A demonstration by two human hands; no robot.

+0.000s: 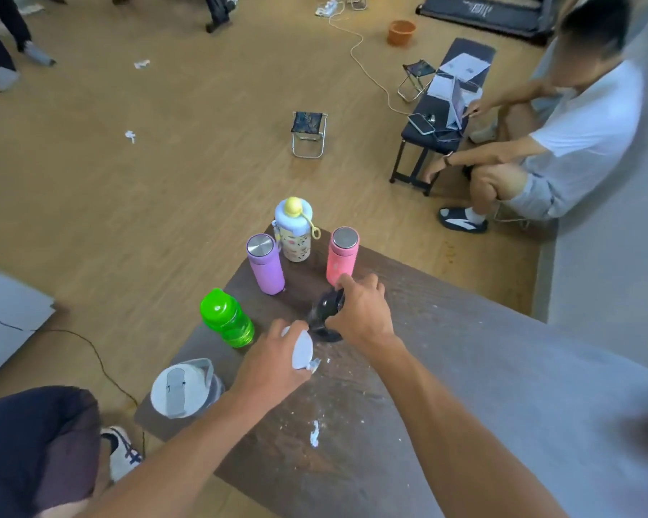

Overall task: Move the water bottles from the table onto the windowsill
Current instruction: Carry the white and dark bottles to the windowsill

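Note:
Several bottles stand on a dark wooden table [352, 398]. My right hand [360, 312] grips the top of a black bottle [324, 315] near the table's middle. My left hand [274, 364] is closed around a small white bottle or cup [303, 349] just left of it. Behind them stand a purple bottle [265, 265], a pink bottle [343, 256] and a patterned bottle with a blue lid and yellow knob [294, 233]. A green bottle [228, 319] is at the table's left edge, and a clear jug with a white lid [184, 386] sits at the near left corner.
A grey ledge [539, 386] runs along the table's right side. A person in a white shirt [562, 143] sits at the far right beside a dark bench [438, 117]. A folding stool [308, 134] stands on the wooden floor. White scraps [315, 433] lie on the table.

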